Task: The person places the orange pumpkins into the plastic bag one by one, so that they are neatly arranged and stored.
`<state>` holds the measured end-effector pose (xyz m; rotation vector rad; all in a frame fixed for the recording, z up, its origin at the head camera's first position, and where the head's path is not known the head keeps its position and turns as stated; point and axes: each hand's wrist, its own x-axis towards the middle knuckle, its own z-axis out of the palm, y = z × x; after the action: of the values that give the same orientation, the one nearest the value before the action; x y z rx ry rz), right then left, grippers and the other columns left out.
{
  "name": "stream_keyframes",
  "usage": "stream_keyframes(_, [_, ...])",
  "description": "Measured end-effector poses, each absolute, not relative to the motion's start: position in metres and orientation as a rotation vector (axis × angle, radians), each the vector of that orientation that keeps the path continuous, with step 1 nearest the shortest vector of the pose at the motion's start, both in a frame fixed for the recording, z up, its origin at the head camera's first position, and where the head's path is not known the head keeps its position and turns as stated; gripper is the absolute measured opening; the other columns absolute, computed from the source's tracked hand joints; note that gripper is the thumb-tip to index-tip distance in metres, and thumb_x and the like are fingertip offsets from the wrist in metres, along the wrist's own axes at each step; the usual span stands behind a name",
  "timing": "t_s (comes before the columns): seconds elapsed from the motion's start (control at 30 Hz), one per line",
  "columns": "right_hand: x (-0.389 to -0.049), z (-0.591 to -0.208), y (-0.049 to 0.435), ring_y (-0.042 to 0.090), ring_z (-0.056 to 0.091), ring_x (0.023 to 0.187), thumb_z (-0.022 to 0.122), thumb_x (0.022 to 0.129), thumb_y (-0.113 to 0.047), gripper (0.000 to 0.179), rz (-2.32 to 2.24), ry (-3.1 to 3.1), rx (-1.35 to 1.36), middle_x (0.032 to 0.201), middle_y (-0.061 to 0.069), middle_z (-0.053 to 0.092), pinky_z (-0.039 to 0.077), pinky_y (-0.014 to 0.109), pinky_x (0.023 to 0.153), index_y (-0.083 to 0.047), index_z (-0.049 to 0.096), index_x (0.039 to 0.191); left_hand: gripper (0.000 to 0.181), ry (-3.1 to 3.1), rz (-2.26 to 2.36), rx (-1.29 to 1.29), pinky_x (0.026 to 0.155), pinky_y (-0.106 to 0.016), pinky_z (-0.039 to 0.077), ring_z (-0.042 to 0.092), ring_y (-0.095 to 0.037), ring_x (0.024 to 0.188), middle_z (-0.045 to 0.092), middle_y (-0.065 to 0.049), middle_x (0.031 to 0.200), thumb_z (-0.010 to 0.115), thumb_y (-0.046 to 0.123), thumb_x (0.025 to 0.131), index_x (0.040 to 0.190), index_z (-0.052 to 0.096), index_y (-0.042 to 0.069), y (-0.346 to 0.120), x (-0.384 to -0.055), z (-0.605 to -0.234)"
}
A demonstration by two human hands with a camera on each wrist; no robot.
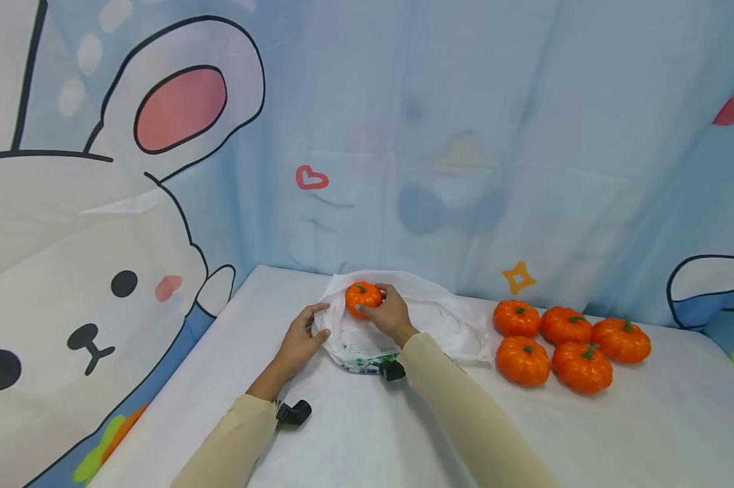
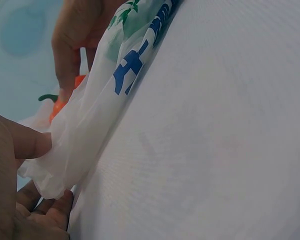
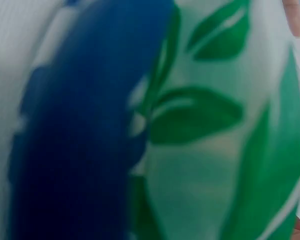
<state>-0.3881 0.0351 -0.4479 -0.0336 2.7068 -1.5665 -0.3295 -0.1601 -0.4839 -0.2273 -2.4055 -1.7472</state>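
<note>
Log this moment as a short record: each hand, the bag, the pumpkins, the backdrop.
left hand: pinches the edge of the bag
right hand: holds one orange pumpkin by the bag
bag: white plastic, green and blue print, lying on the white table
other pumpkins: five, grouped right of the bag
backdrop: light blue curtain, cartoon print
unclear: whether the held pumpkin is inside the bag
</note>
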Motion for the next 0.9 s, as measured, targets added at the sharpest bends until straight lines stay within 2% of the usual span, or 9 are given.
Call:
stream_keyframes(0.37, [-0.385, -0.439, 0.041, 0.038, 0.037, 0.143, 0.075, 0.085, -0.022, 0.077, -1.594, 2.659, -0.075, 0.156, 0.019, 0.035, 0.035, 0.052, 0.116, -0.01, 0.036, 0.15, 0.049, -2.409, -1.756, -0.236, 0.113, -0.052, 0.039, 0.041, -0.034, 0.141, 0.046, -0.019, 0.149, 0.063, -0.002, 0.091, 0.137, 0.053, 0.012, -0.156, -0.329, -0.482])
stream_keyframes(0.5, [-0.372, -0.425, 0.051, 0.04, 0.034, 0.143, 0.073, 0.087, -0.026, 0.076, -1.584, 2.677, -0.119, 0.158, 0.017, 0.031, 0.038, 0.057, 0.112, -0.013, 0.035, 0.152, 0.049, -2.419, -1.729, -0.232, 0.113, -0.051, 0.039, 0.04, -0.034, 0.142, 0.045, -0.019, 0.15, 0.063, -0.003, 0.091, 0.137, 0.053, 0.011, -0.156, -0.33, -0.483])
stream_keyframes(0.63, [-0.347, -0.406, 0.068, 0.04, 0.031, 0.145, 0.071, 0.089, -0.026, 0.076, -1.573, 2.699, -0.193, 0.16, 0.016, 0.028, 0.04, 0.059, 0.11, -0.015, 0.032, 0.153, 0.05, -2.424, -1.707, -0.226, 0.113, -0.051, 0.04, 0.041, -0.035, 0.141, 0.046, -0.019, 0.15, 0.063, -0.003, 0.091, 0.137, 0.053, 0.01, -0.158, -0.33, -0.483])
stream_keyframes(0.73, [-0.321, -0.394, 0.089, 0.041, 0.03, 0.145, 0.07, 0.089, -0.026, 0.075, -1.541, 2.756, -0.262, 0.161, 0.016, 0.027, 0.035, 0.062, 0.113, -0.016, 0.032, 0.153, 0.05, -2.429, -1.706, -0.214, 0.113, -0.051, 0.04, 0.041, -0.035, 0.141, 0.045, -0.019, 0.15, 0.063, -0.003, 0.091, 0.138, 0.053, 0.011, -0.159, -0.33, -0.484])
stream_keyframes(0.9, [-0.277, -0.385, 0.138, 0.044, 0.035, 0.139, 0.073, 0.088, -0.023, 0.074, -1.452, 2.955, -0.372, 0.156, 0.02, 0.033, 0.03, 0.068, 0.112, -0.012, 0.036, 0.151, 0.05, -2.443, -1.705, -0.182, 0.113, -0.05, 0.04, 0.042, -0.034, 0.141, 0.046, -0.019, 0.149, 0.063, -0.002, 0.091, 0.138, 0.053, 0.013, -0.159, -0.329, -0.483])
